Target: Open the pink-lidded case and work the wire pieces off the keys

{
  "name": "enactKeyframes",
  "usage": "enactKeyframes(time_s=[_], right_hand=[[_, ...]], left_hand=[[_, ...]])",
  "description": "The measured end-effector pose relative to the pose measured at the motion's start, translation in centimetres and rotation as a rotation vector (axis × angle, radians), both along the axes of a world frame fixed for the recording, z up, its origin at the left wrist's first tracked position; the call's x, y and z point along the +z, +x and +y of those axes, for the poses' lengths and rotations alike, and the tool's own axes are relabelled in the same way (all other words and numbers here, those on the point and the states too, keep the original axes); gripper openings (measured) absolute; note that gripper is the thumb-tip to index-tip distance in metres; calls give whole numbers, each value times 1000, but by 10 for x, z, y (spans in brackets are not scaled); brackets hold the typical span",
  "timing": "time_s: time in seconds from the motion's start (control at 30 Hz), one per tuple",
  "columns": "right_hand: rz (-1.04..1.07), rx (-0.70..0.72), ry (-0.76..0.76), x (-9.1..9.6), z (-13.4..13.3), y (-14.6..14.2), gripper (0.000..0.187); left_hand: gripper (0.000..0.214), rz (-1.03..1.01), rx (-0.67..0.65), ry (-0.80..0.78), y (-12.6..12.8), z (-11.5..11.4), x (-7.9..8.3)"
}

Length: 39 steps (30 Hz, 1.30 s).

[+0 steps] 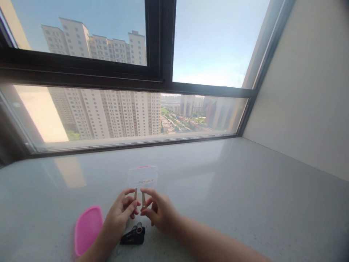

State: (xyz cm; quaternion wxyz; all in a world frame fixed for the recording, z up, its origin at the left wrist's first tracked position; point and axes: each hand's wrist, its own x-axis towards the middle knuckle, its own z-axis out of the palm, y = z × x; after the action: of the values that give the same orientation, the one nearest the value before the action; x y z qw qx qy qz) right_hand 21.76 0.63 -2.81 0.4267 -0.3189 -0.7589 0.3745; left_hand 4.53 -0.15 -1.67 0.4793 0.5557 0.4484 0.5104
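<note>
The left hand (120, 214) holds one stick (135, 194), and the right hand (160, 211) holds one stick (143, 201), so I count two hands and two sticks. From the hands, at twelve o'clock there is one clear box (142, 175) with one thin gold piece (145, 181) inside, at eight o'clock there is one pink lid (88, 231), and at six o'clock there is one black case (132, 235). Farther away at twelve o'clock there is one window (160, 40) with three panes that I can see, and behind it are many buildings (117, 112), too many for me to count exactly.
</note>
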Motion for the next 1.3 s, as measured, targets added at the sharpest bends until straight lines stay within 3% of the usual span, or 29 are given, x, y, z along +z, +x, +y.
enactKeyframes(time_s=[0.2,0.6,0.83,1.03,1.3], right_hand=[[-41,5,66,-1,2,-2,66],[9,-16,46,0,0,1,64],[-20,-34,49,-3,1,1,57],[-30,-31,55,1,-2,3,65],[49,14,-52,1,2,3,66]], left_hand=[[63,3,-14,3,2,-6,9],[47,68,-32,58,2,-7,4],[54,101,-68,55,3,-5,0],[54,136,-64,86,1,-4,-1],[54,202,-69,88,0,-5,-1]])
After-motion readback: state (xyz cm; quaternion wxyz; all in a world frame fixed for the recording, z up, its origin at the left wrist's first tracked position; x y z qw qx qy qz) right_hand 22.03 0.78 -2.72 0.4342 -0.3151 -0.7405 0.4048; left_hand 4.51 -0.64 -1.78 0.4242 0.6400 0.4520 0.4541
